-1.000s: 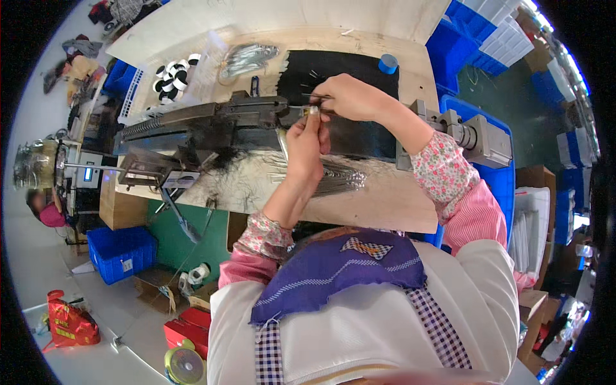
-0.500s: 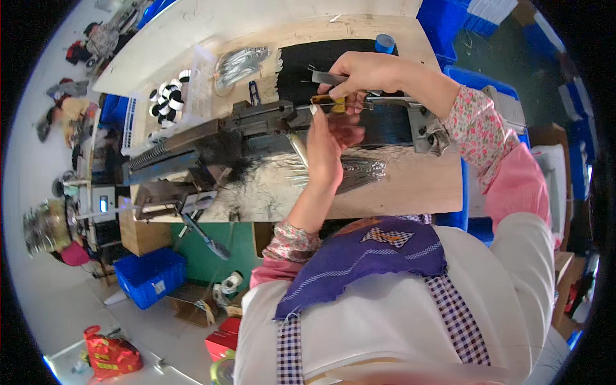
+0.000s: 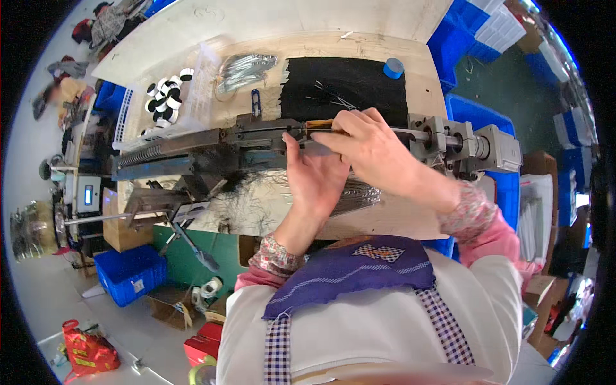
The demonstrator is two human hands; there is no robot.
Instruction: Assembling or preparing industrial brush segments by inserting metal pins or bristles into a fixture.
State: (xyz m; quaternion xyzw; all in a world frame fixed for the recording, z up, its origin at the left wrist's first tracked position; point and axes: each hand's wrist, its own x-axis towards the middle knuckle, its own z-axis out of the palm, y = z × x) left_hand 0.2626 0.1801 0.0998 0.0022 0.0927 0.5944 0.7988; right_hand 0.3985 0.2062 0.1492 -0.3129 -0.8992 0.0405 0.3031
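Closest in, a white apron with checked straps and a purple patch [image 3: 359,273] fills the bottom of the view, floral cuffs poking out of pink sleeves. Up from there, the left hand [image 3: 317,179] rises over a pile of thin metal wires [image 3: 356,192] lying on the wooden surface [image 3: 385,221], its fingers pressed together against the front of a long dark metal machine [image 3: 212,151] that runs across the surface. The right hand [image 3: 372,151] comes in from the right and lies over the top of the machine, fingers curled closed on a small brown-handled piece [image 3: 319,126] sitting right on the machine's upper edge, just above the left fingertips. The two hands touch there. To the right, the machine's grey shaft and block [image 3: 475,144] stick out past the wrist. Beyond the machine, a black mat [image 3: 359,86] with a few loose wires, a blue tape roll [image 3: 393,67] at its far corner, a clear bag of metal parts [image 3: 240,70], and a tray of black-and-white rings [image 3: 167,96] off to the left.
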